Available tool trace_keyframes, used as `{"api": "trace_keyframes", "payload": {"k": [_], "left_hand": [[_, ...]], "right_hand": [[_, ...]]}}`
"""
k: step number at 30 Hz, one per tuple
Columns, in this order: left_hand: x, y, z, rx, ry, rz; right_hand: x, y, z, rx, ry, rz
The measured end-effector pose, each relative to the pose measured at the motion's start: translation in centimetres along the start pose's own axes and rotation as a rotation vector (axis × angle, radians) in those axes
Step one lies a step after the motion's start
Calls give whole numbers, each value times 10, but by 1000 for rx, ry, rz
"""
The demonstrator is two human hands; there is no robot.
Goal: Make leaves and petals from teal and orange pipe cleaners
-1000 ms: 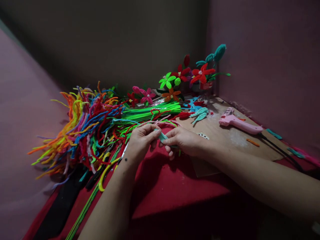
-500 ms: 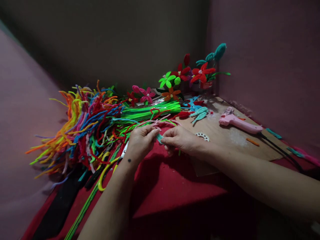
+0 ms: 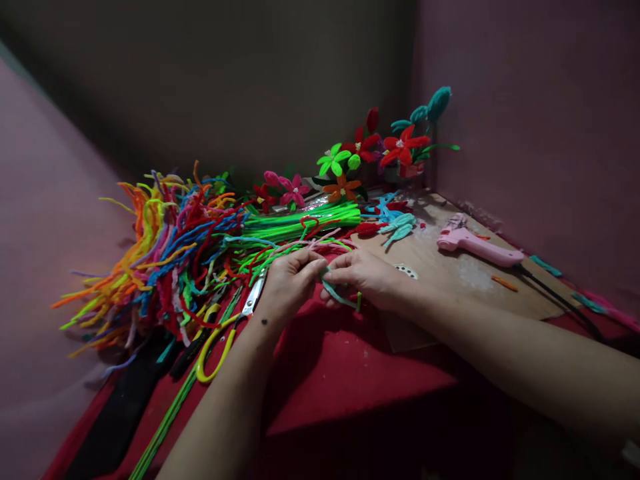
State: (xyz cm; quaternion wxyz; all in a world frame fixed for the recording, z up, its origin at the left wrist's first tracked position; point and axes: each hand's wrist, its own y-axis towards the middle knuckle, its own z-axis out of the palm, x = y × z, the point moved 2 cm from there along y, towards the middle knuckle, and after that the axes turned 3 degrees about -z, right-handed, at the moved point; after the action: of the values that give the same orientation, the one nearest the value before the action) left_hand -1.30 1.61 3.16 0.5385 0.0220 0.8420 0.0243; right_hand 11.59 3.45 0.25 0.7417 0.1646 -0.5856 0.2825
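Note:
Between my two hands is a turquoise pipe cleaner (image 3: 339, 295), its loose end curving below the right fingers. My left hand (image 3: 295, 277) pinches it from the left, thumb and forefinger closed. From the right, my right hand (image 3: 363, 273) pinches it too, the fingertips of both hands nearly meeting. The part between the fingers is mostly hidden. A short green piece (image 3: 359, 301) hangs by the right hand. Beside my left wrist lie yellow-handled scissors (image 3: 220, 343). Just beyond the hands are pink and green pipe cleaners (image 3: 285, 250).
A big heap of coloured pipe cleaners (image 3: 165, 247) lies at left, a green bundle (image 3: 310, 219) behind. Pipe-cleaner flowers (image 3: 343, 188) stand at the back. On a brown board (image 3: 450, 293) at right rests a pink glue gun (image 3: 477, 245) with its cord. A red cloth (image 3: 345, 373) covers the table.
My hands have shifted slightly closer together, and the turquoise pipe cleaner's loose end now shows below the right fingers. More of the scissors is visible beside my left wrist.

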Motion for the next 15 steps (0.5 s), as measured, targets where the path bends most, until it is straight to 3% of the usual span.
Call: {"api": "trace_keyframes", "payload": {"k": [5,11,15], "left_hand": [[-2,-2,-4,-42,-69,122],[2,-5,3,67,343,546],[15,-2,9,24,529,667]], "right_hand": [[1,4,-7,-148,182,-8],[0,10,-16,-309,266,-146],[-2,11,-17,-351,322,-100]]}}
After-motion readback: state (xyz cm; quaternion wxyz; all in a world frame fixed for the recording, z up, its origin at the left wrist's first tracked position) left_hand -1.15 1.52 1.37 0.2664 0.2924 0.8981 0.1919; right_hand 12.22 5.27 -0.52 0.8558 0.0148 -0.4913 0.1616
